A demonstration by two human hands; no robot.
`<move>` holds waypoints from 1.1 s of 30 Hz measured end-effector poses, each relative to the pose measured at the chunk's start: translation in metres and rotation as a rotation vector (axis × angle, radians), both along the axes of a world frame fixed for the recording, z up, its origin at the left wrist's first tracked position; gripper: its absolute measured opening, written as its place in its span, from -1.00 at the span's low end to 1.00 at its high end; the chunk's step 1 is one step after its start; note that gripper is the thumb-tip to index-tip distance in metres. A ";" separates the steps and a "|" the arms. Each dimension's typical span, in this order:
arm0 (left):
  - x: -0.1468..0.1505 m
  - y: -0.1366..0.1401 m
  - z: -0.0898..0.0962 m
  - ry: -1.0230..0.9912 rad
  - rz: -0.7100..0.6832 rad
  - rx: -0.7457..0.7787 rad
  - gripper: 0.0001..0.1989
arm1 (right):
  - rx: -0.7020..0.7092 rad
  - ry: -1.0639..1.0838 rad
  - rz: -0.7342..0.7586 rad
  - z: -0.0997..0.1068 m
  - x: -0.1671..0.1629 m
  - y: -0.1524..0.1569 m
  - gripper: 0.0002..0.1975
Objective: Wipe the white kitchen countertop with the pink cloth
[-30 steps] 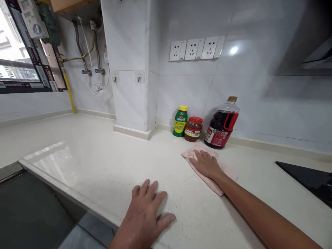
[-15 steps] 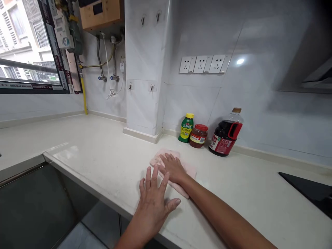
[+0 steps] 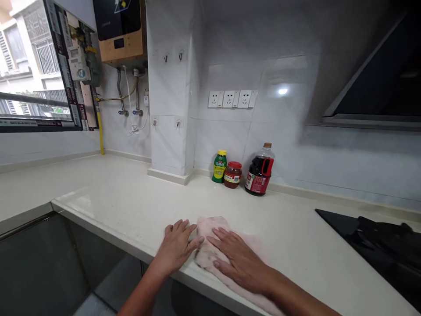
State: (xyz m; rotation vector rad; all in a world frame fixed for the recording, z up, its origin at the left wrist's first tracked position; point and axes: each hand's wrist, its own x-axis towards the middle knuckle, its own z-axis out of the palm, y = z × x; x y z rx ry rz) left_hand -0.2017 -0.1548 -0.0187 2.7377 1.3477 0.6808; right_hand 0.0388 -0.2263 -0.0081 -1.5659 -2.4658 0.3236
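A pale pink cloth (image 3: pixel 213 226) with darker smudges lies spread on the white countertop (image 3: pixel 131 206), reaching the front edge. My right hand (image 3: pixel 238 256) rests flat on it, palm down, with the fingers stretched and apart. Just left of the cloth is my left hand (image 3: pixel 177 245), fingers spread and holding nothing. Its thumb tip comes up to the cloth's left edge; whether it touches, I cannot tell.
By the back wall stand a green squeeze bottle (image 3: pixel 219 166), a red-lidded jar (image 3: pixel 233 174) and a large dark sauce bottle (image 3: pixel 259 171). A black cooktop (image 3: pixel 371 241) is at right. A wall pillar (image 3: pixel 167 149) juts out behind the counter.
My right hand has drawn the cloth back toward the counter's front edge. My left hand has shifted slightly left. The view has turned to the right, showing more of the cooktop.
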 end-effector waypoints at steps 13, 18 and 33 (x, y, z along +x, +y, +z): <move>0.001 -0.008 0.009 0.041 -0.006 0.004 -0.53 | 0.107 -0.170 -0.943 -0.035 0.219 -0.048 -0.25; 0.002 -0.009 0.012 0.045 -0.012 0.011 -0.53 | 0.056 -0.177 -0.984 -0.015 0.140 -0.015 -0.20; 0.001 -0.002 0.005 0.025 0.006 0.071 -0.62 | 0.030 0.090 -0.193 -0.006 0.033 -0.084 -0.40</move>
